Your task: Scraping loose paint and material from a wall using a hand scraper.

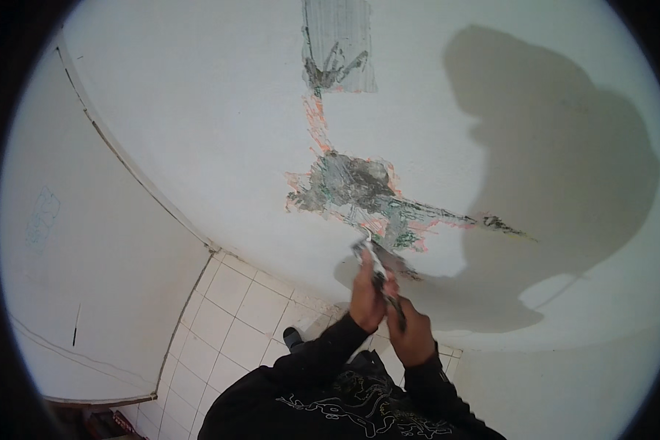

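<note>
The hand tool point(398, 311) lies between 5 and 6 o'clock of the grey patch point(345, 180). The left hand point(367, 295) curls round its upper part; the right hand point(413, 339), toward 4 o'clock, clasps its lower end; 2 grips presumably steady it.

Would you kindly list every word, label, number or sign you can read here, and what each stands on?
None can be read.
Left wall: faint blue marks, too blurred to tell whether they are writing.
Black top: pale line design, no legible words.
</note>
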A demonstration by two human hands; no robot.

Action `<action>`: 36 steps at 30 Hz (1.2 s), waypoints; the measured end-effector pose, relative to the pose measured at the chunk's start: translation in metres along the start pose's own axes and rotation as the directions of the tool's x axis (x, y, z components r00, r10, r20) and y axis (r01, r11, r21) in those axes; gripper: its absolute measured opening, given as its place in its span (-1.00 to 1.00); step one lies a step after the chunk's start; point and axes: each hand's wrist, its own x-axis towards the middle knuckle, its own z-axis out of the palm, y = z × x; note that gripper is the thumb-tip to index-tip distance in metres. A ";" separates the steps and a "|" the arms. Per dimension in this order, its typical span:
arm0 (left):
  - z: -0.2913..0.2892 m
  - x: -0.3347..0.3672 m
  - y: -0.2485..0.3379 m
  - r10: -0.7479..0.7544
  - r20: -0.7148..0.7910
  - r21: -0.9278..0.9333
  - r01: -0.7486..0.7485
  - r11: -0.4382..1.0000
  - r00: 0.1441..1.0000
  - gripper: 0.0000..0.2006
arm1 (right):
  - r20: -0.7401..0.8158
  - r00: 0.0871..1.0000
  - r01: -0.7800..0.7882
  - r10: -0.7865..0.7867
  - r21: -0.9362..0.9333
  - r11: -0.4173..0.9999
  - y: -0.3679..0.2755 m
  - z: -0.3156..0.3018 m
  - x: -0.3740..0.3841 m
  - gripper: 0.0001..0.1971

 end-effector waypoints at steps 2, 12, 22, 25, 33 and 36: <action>-0.003 0.007 0.015 0.040 0.029 0.000 -0.040 0.999 0.999 -0.59 | 0.084 0.996 0.011 -0.010 -0.018 1.000 -0.005 0.010 0.016 -0.82; 0.003 0.011 0.030 0.146 0.076 -0.068 -0.141 0.988 0.986 -0.63 | 0.038 0.994 0.098 -0.098 0.002 0.995 -0.006 0.014 0.022 -0.79; 0.004 -0.002 0.018 0.097 0.001 0.003 -0.097 0.995 0.995 -0.64 | 0.075 0.997 -0.012 0.011 0.017 1.000 -0.010 0.008 0.007 -0.83; 0.002 0.001 0.031 0.089 0.096 0.022 -0.091 0.996 0.991 -0.59 | 0.031 0.999 0.039 -0.040 0.017 0.999 -0.011 0.016 0.011 -0.83; 0.000 0.007 0.026 0.071 0.045 -0.023 -0.070 0.997 0.996 -0.62 | 0.050 0.992 0.116 -0.115 -0.019 0.993 -0.008 0.016 0.020 -0.80; 0.001 0.007 0.037 0.133 0.065 -0.029 -0.132 0.991 0.989 -0.62 | 0.060 0.987 0.150 -0.147 -0.036 0.988 -0.008 0.023 0.024 -0.80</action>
